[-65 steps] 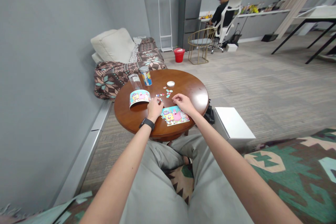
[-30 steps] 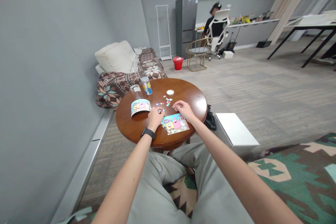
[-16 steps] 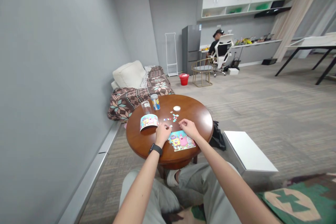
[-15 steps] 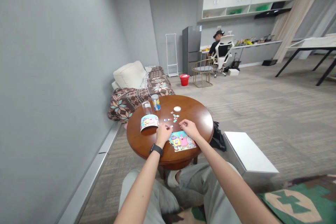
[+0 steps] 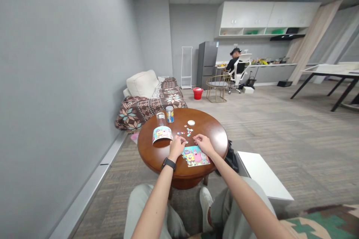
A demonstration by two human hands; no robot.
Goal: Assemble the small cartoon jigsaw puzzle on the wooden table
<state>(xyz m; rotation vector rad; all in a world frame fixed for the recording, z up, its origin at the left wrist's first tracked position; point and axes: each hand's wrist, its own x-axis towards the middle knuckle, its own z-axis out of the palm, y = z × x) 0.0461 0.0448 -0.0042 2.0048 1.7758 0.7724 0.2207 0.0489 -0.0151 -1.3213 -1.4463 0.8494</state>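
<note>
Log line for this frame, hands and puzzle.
left hand: at small piece | right hand: near far edge of puzzle | loose pieces: beyond hands

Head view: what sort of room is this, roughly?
Probably a lounge with a kitchenette, in a home or an office. A grey fridge and white wall cabinets stand out at the back; what looks like a cloth-draped couch is by the left wall.
</note>
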